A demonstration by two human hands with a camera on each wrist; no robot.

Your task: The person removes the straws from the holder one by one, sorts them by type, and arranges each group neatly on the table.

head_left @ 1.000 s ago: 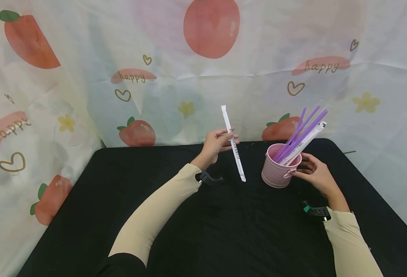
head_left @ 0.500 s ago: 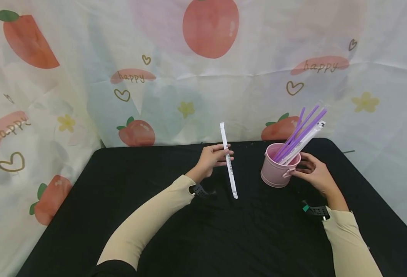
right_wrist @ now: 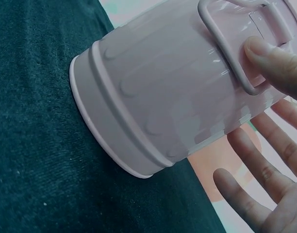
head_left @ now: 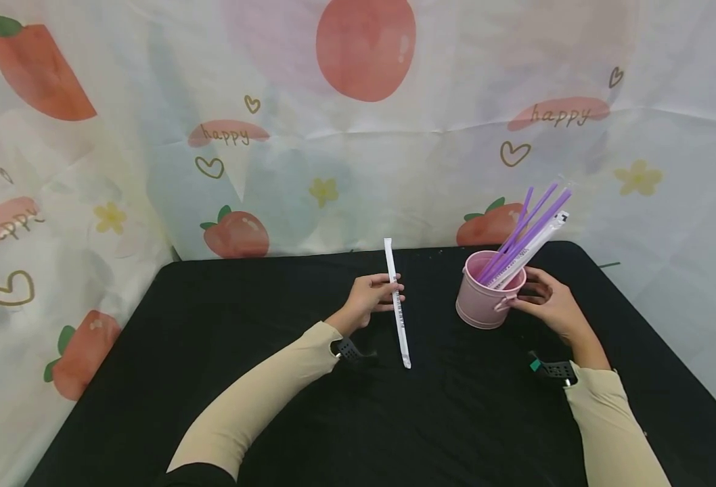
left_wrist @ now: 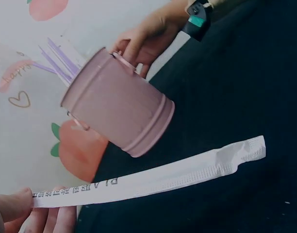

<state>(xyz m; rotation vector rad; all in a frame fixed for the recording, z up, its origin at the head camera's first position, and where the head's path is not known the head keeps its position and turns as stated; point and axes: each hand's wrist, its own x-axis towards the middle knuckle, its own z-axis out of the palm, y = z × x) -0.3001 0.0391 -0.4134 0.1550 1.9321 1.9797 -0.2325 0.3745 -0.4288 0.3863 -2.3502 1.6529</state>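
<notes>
My left hand (head_left: pixel 365 297) pinches a white paper-wrapped straw (head_left: pixel 401 331) between thumb and fingers, near its middle. The straw stands nearly upright in the head view; in the left wrist view its printed wrapper (left_wrist: pixel 153 183) stretches away from the fingers. To the right, a pink metal bucket (head_left: pixel 480 303) stands on the black table. Purple straws (head_left: pixel 527 233) and white-wrapped straws (head_left: pixel 531 251) lean out of it. My right hand (head_left: pixel 554 306) holds the bucket's right side. In the right wrist view the thumb (right_wrist: pixel 272 60) lies by the wire handle (right_wrist: pixel 226 46), with the fingers round the far side.
Black cloth (head_left: pixel 443 419) covers the table. A printed fabric backdrop (head_left: pixel 358 155) with fruit and "happy" lettering rises behind the table's back edge and along the left side. A dark strap (head_left: pixel 350 349) sits on the left wrist.
The left hand has brought the wrapped straw down and slightly left, nearer to me, away from the bucket. The right hand and bucket keep their place; the head view has shifted slightly.
</notes>
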